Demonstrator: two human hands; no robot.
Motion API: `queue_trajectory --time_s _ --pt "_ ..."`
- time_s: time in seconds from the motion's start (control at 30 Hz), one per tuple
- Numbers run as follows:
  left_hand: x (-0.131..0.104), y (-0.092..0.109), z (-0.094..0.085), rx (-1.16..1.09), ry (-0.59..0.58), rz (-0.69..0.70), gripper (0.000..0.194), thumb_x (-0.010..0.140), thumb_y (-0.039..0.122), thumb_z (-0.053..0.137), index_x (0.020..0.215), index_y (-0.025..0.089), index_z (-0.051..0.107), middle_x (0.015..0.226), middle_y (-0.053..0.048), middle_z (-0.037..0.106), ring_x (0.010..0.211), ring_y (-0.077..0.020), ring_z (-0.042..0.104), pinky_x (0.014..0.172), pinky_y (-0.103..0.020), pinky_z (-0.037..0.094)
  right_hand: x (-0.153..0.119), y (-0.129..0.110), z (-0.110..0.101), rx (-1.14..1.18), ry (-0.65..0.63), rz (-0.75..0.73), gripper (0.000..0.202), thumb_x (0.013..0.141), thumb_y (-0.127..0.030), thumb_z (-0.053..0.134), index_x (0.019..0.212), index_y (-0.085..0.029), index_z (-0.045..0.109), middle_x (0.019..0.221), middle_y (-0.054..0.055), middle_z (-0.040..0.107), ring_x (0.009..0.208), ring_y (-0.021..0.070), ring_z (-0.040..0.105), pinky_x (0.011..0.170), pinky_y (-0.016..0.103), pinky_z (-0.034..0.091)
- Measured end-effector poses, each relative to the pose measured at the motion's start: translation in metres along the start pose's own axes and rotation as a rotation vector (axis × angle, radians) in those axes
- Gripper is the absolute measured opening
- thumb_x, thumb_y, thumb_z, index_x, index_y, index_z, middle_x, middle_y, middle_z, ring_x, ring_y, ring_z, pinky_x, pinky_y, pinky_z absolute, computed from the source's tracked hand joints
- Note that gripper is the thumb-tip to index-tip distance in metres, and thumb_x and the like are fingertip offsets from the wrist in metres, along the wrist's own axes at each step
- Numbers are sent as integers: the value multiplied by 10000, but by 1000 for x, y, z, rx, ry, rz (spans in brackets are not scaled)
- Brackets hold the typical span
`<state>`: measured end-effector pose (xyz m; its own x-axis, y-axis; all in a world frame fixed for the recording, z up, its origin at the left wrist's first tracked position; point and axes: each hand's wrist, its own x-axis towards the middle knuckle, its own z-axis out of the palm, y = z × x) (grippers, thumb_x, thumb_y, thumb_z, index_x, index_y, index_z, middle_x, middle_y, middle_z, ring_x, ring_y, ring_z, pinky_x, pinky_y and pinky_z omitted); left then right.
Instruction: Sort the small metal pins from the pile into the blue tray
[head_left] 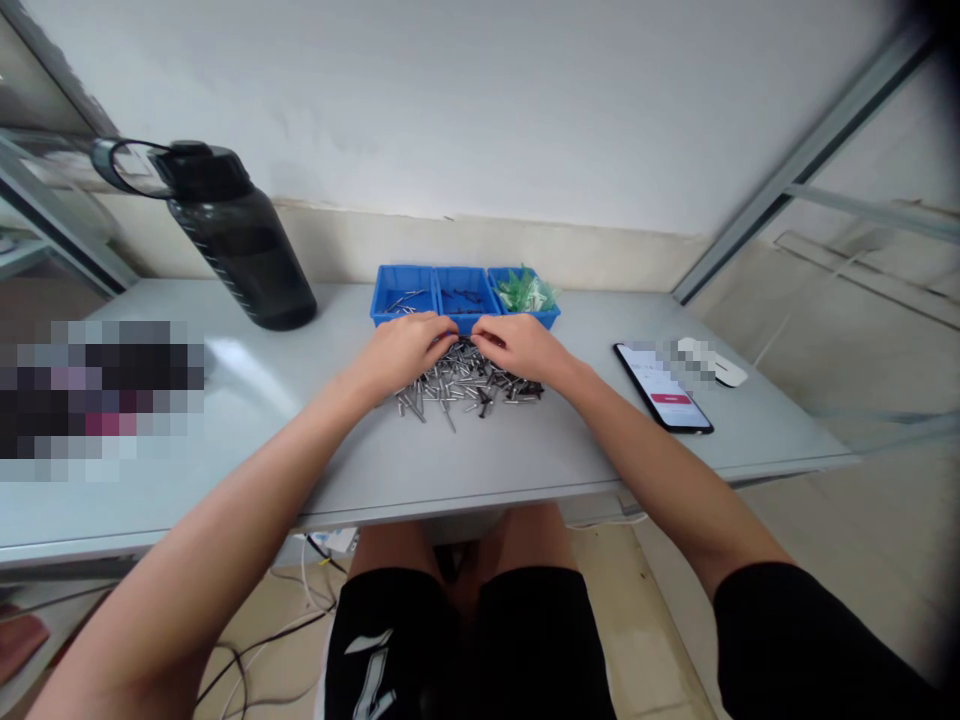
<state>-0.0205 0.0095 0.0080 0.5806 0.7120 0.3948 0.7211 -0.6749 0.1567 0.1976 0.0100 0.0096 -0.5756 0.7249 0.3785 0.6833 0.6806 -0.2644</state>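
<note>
A loose pile of silver and black blind rivets (454, 385) lies on the grey table in front of three small joined blue bins. My left hand (409, 350) is over the pile's far left part, fingers curled and thumb drawn in. Opposite it, my right hand (521, 345) is closed in a similar way at the far right part of the pile. Whatever the fingertips hold is too small to make out. A few silver rivets are in the left bin (379, 290); dark ones are in the middle bin (461, 278). Green-and-clear plastic packaging (525, 292) fills the right bin (551, 318).
A dark water bottle (244, 240) with a loop handle stands at the back left. On the right lie a lit phone (660, 390) and a white object (724, 370), partly blurred out. Something pixelated covers the left side. The table's front edge (480, 503) runs above my lap.
</note>
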Motion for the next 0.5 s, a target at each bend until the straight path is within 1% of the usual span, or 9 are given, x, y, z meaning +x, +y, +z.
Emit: queue_trajectory --time_s 0.07,0.13,0.2,0.23,0.4,0.5 --pt "0 0 -1 5 1 1 263 980 293 445 1080 196 669 1038 -64 705 982 -228 651 822 -322 487 -1 1 2 44 27 1 174 920 -282 455 976 -194 595 815 20 641 699 147 550 681 270 369" --pt "0 1 -1 11 0 -1 267 983 285 435 1072 191 668 1019 -65 702 968 -226 653 812 -319 486 -1 2 3 97 51 -13 205 905 -275 480 1080 -199 553 962 43 645 733 145 568 706 275 403" --pt "0 1 -2 17 2 -10 266 982 288 435 1064 190 669 1014 -63 701 956 -225 655 803 -315 484 -2 2 3 127 50 -52 233 893 -266 495 1115 -205 527 1083 67 617 770 147 580 734 285 427" --pt "0 1 -2 21 4 -16 266 982 293 438 1063 191 669 1015 -61 701 952 -225 656 799 -314 483 -2 2 4 127 43 -74 222 892 -264 495 1103 -204 529 1106 75 604 787 151 583 748 292 434" --pt "0 0 -1 35 3 -31 267 984 300 435 1061 196 668 1009 -56 705 947 -231 658 781 -312 483 -2 2 5 75 12 -142 147 910 -259 473 989 -189 576 1025 80 606 871 184 579 821 316 439" --pt "0 0 0 37 5 -36 276 986 303 427 1073 195 665 1029 -59 707 963 -232 659 787 -312 486 -2 3 7 71 15 -151 180 918 -262 471 1021 -184 596 1048 84 616 883 182 588 838 315 445"
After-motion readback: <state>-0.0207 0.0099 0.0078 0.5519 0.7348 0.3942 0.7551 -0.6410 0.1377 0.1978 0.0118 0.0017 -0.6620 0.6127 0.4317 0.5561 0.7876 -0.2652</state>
